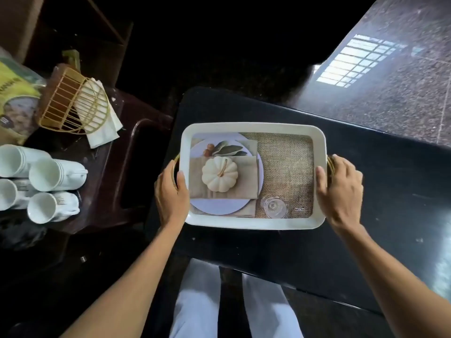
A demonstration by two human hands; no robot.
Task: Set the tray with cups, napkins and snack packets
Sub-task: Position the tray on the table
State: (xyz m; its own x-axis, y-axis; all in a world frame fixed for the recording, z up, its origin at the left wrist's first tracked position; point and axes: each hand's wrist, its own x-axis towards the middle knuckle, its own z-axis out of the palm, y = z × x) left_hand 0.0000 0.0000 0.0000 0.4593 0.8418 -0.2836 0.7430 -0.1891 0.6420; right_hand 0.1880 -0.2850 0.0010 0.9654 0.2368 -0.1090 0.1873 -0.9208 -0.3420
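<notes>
While resting on black table [366, 191], tray [253, 127] between hands, left [170, 191], right [341, 191], both clasping handles.

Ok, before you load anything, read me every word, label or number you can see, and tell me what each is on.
Snack packet, yellow-green, far left: large letters along its edge, cut off and blurred; not readable.
Same packet: small dark label low on its left side; too small to read.
Tray: small dark mark printed near its lower right corner; too small to read.
Cups: a faint mark on the nearest one; blurred.
Nothing else bears text.
</notes>
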